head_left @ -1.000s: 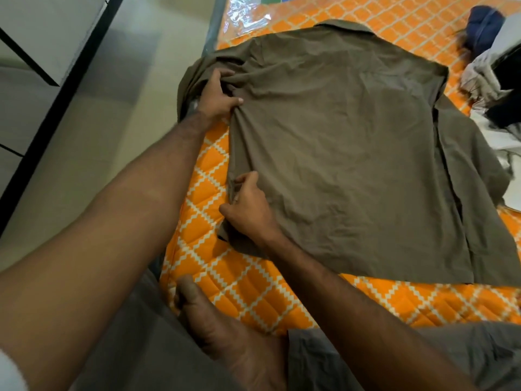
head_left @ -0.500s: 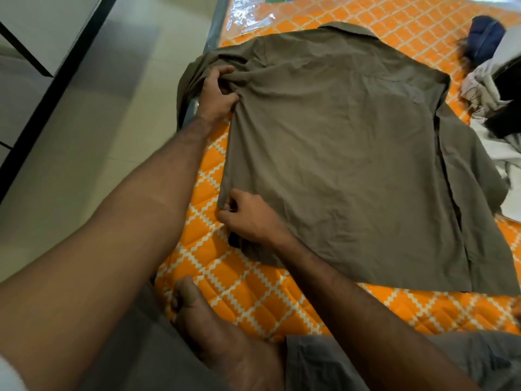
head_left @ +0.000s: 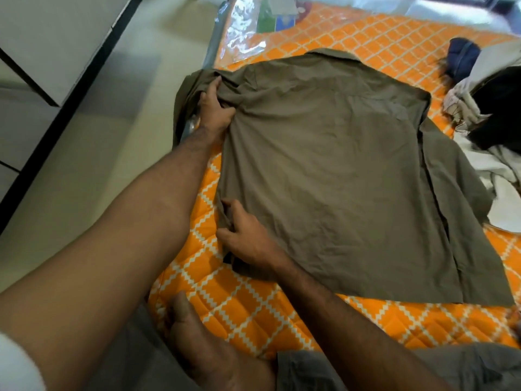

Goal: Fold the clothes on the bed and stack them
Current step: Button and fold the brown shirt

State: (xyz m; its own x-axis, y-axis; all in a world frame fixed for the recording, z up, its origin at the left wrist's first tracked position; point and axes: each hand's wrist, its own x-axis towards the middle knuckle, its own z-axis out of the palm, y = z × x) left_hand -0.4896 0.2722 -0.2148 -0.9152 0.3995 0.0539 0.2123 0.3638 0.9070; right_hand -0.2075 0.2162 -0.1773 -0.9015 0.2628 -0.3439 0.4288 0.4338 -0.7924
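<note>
Fingers (head_left: 225, 213) of both hands grip the shirt (head_left: 338, 176) — fingertips hidden in folds.

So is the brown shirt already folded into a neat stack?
No, the brown shirt lies spread open on the bed, both hands gripping its left edge.

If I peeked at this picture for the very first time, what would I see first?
You'd first see the big olive-brown shirt spread flat in the middle of the bright orange-and-white bed cover. Next come the two hands pinching its near-left edge: the left hand up by the shoulder, the right hand lower down by the hem. A messy pile of other clothes waits at the far right of the bed.
</note>
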